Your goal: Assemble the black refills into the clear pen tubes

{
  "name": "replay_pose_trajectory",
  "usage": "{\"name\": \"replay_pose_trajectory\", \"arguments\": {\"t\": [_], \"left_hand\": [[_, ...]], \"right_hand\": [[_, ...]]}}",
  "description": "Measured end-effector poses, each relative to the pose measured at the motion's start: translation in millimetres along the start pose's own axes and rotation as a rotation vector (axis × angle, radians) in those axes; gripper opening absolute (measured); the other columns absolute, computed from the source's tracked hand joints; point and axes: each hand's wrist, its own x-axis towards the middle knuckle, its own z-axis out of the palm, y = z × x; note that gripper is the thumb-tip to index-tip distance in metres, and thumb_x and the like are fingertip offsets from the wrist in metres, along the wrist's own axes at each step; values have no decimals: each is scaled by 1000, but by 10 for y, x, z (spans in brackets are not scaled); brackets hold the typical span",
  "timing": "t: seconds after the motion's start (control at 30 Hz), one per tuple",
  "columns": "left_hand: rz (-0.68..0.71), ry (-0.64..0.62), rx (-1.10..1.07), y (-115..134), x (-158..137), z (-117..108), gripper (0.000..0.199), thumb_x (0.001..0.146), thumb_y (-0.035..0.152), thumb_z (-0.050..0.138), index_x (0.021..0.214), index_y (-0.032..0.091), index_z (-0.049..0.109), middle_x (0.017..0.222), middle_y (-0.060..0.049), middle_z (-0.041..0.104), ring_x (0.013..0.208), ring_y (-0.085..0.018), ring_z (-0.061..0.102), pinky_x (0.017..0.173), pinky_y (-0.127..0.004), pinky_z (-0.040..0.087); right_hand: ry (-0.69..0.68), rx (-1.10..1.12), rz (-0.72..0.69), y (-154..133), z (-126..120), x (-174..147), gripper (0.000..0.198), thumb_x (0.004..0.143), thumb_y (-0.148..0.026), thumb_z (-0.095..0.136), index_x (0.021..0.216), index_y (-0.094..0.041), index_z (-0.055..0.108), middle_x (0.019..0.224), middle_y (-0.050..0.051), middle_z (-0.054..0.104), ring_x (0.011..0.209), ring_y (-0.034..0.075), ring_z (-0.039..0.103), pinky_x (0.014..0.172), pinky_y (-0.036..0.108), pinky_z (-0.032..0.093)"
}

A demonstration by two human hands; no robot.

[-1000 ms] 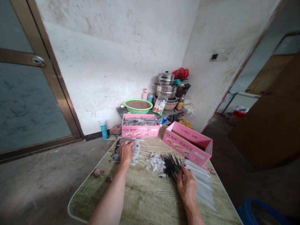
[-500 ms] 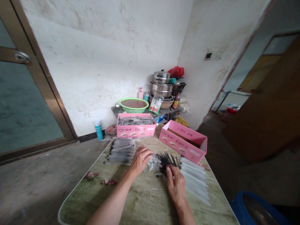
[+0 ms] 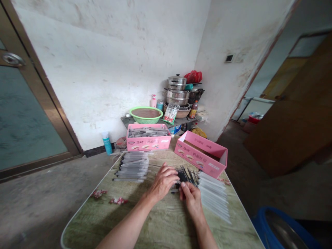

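Left hand (image 3: 164, 184), right hand (image 3: 192, 200) by black rods (image 3: 187, 175), lower centre.
Probably light, slippery; pinch mid-length. Neither hand's grip can be made out.

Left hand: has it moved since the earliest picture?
Yes: judged against the filled pink box, the left hand has moved right and nearer the wearer.

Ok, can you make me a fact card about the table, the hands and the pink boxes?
Table: green, wood-look top with pink flowers
Left hand: fingers curved, beside the black sticks; grip unclear
Right hand: fingers at the black sticks' near edge; grip unclear
Left row: pens lying side by side
Right row: pale tubes, slanting
Left pink box: holds more pens
Right pink box: open-topped, set at an angle
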Motion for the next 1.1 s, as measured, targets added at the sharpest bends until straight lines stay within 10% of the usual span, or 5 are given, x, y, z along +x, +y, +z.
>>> {"name": "replay_pose_trajectory", "arguments": {"t": [0.17,0.4,1.1], "left_hand": [[-481,511,-321,-165,14,68,41,85,35,64,123,21,61,110,-11,66,93,-22,64,85,-36,52],[-689,296,-1067,-281,-24,137,44,76,50,73,94,10,69,85,-8,67,60,-11,57,50,-20,45],[-697,315,-1038,-314,-30,116,41,74,51,75,80,11,68,65,-3,64,51,-10,56,51,-22,46]], "right_hand": [[74,208,56,49,-19,19,40,86,-56,60,72,-18,61,51,-2,57,45,11,44,47,23,31],[-51,147,62,17,25,9,40,86,-53,61,72,-16,64,53,0,60,47,11,46,49,23,33],[-122,97,87,24,34,6,44,86,-57,59,69,-17,63,51,-1,59,45,11,46,48,23,34]]}}
